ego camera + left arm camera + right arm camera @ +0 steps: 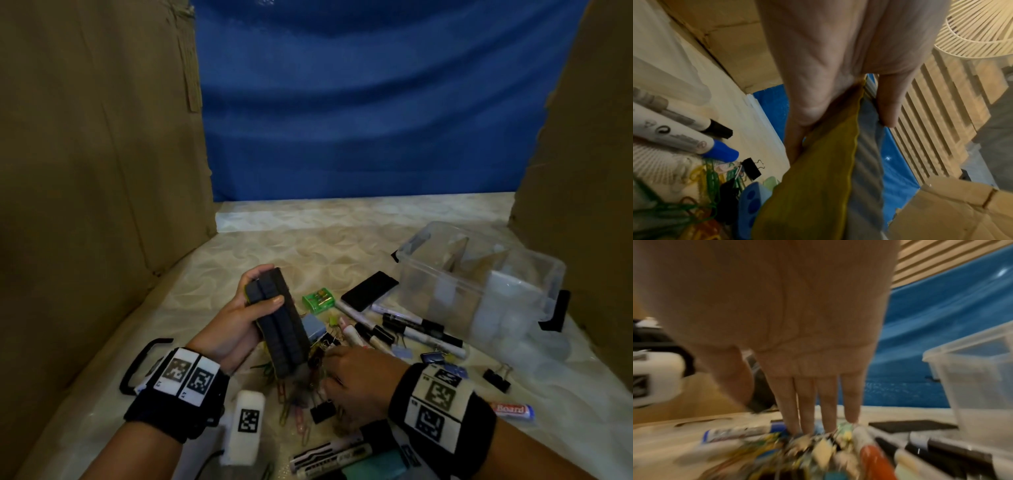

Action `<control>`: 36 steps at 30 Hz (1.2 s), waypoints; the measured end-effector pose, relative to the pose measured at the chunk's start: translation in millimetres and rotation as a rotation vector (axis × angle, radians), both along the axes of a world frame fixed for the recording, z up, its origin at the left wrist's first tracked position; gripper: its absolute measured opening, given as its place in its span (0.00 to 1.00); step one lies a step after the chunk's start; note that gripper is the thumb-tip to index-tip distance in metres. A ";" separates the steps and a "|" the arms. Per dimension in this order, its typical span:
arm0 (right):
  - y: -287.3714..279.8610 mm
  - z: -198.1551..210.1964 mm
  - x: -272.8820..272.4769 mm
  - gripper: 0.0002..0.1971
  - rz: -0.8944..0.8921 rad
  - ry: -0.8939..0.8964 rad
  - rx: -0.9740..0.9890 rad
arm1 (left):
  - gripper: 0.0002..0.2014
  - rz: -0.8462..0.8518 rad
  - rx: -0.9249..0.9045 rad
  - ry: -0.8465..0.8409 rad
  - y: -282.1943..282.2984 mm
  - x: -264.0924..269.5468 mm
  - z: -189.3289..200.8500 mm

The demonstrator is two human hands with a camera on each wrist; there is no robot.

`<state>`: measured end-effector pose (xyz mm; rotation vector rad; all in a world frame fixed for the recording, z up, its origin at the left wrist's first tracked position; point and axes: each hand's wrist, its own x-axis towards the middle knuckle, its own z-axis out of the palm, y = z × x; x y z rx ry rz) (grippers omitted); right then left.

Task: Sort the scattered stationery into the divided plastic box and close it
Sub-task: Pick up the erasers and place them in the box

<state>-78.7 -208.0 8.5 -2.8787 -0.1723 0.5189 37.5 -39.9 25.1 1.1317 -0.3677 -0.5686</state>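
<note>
My left hand is wrapped around a whiteboard eraser, thumb across its dark ribbed felt face and fingers behind its yellow back, holding it tilted above the clutter at about 9 o'clock from the pile's middle. My right hand lies flat, fingers straight and together, tips down on the heap of coloured paper clips and binder clips at 6 o'clock; it pinches nothing that I can see, though that wrist view is blurred.

The divided plastic box stands open at 2 o'clock, well apart from both hands, its cardboard dividers upright. I cannot tell what the pale shapes showing through its clear wall are. Markers lie between pile and box, near a green sharpener.

I judge the eraser light and stiff along its backing, its felt face soft and grippy, so holding it by the long edges should be secure. The paper clips will be the awkward part: thin, slippery, tangled together. Scooping them in bunches would likely go better than picking single ones. The box looks light and may slide if nudged.
</note>
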 end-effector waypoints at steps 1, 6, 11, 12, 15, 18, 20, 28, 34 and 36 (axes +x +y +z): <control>-1.7 4.4 1.0 0.21 -0.012 -0.013 -0.034 | 0.27 -0.002 0.015 -0.007 -0.5 -0.1 -0.5; 0.0 19.3 2.2 0.36 -0.066 -0.301 0.337 | 0.27 -0.033 0.111 -0.064 -9.8 -8.2 -0.8; 4.3 10.2 8.5 0.45 -0.170 -0.409 0.786 | 0.21 -0.106 0.222 -0.186 -36.3 -29.3 15.6; -0.1 11.2 8.7 0.43 -0.227 -0.442 0.787 | 0.21 -0.110 0.239 -0.226 -42.4 -33.1 19.8; -17.4 20.4 4.3 0.31 -0.366 -0.570 0.769 | 0.20 -0.136 0.247 -0.280 -62.0 -35.2 33.5; -41.9 33.0 -1.2 0.22 -0.513 -0.742 0.891 | 0.19 -0.095 0.244 -0.249 -85.3 -20.4 41.3; -59.7 40.1 -4.5 0.20 -0.607 -0.836 0.988 | 0.20 -0.052 0.371 -0.264 -106.5 -1.2 35.4; -98.6 29.3 -19.8 0.20 -0.759 -0.942 1.085 | 0.21 -0.388 1.520 -0.954 -186.9 37.5 -14.8; -118.5 24.8 -19.3 0.26 -0.770 -0.934 0.987 | 0.18 -0.417 1.626 -1.037 -217.9 44.4 -29.0; -121.4 27.7 -14.2 0.28 -0.779 -0.930 0.966 | 0.14 -0.420 1.639 -1.077 -220.4 48.0 -32.4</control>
